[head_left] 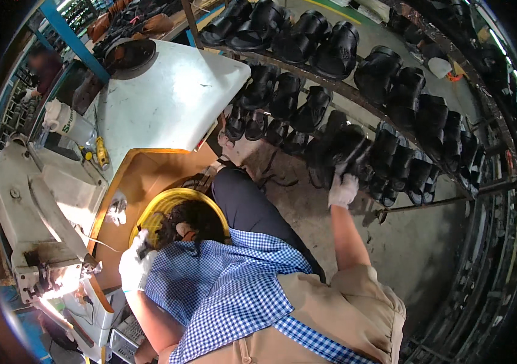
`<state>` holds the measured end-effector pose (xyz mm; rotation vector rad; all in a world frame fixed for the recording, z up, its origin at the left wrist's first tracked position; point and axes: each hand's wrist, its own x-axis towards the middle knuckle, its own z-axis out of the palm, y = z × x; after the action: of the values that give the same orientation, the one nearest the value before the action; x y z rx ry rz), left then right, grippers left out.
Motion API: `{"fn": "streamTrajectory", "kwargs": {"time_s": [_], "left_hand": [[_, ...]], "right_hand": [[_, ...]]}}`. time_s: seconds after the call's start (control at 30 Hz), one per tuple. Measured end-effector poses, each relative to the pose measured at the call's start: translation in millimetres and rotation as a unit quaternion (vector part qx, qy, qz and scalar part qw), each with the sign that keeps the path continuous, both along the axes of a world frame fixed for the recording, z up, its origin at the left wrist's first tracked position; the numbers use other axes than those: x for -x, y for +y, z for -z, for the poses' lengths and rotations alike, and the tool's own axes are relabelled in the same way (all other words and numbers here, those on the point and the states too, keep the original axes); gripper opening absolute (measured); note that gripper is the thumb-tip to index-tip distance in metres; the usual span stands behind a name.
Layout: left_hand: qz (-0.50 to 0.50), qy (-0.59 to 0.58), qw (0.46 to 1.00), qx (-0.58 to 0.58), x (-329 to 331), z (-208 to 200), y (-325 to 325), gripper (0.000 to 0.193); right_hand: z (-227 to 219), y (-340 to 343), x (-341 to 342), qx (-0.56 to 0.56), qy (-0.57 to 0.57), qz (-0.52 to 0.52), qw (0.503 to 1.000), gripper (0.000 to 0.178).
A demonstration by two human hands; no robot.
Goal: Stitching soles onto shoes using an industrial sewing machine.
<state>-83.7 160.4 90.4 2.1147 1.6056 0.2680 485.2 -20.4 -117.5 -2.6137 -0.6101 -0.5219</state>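
Black open-toed sandal point(348, 145), glossy, with a broad upper strap, on the lower tier of a metal rack point(428, 200) among rows of like sandals. The right hand point(343, 189), in a white glove, reaches up to it; its fingers point(338, 176) close on the sandal's lower edge, the shoe lying just above and partly over the fingertips. The left hand point(134, 264), also gloved, holds a small dark object point(144, 247) with curled fingers at the rim of a yellow basket point(149, 209), beside a sewing machine point(40, 224).
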Motion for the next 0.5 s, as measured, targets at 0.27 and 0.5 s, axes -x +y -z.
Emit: {"fn": "streamTrajectory", "kwargs": {"time_s": [0.27,0.5], "left_hand": [[0.010,-0.085,0.986,0.143,-90,-63,-1,0.036],[0.396,-0.374,0.829,0.128,-182,-108,1,0.026]], "right_hand": [[-24,57,-132,0.174,0.114,0.041,0.977,0.050],[-4,52,-150,0.220,0.194,-0.006,0.956,0.039]]}}
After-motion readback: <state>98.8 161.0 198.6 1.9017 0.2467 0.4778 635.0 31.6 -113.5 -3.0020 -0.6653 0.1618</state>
